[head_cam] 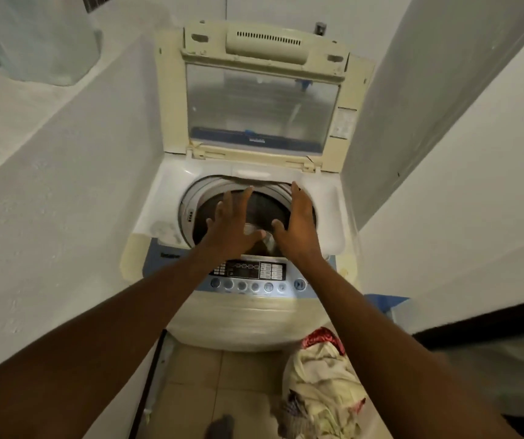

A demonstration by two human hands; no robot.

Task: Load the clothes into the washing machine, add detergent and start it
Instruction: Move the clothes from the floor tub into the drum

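Observation:
A cream top-loading washing machine stands between two white walls, its clear-windowed lid raised upright at the back. Its round drum looks dark, with no clothes visible in the part I can see. My left hand and my right hand hover over the drum mouth, fingers spread, holding nothing. A blue control panel with buttons runs along the machine's front edge, under my wrists. A heap of cream and red clothes lies on the tiled floor at the lower right.
A white ledge rises at the left, with a pale cylindrical container on it. A white wall closes in on the right. A dark thin pole leans beside the machine. My foot shows on the beige tiles.

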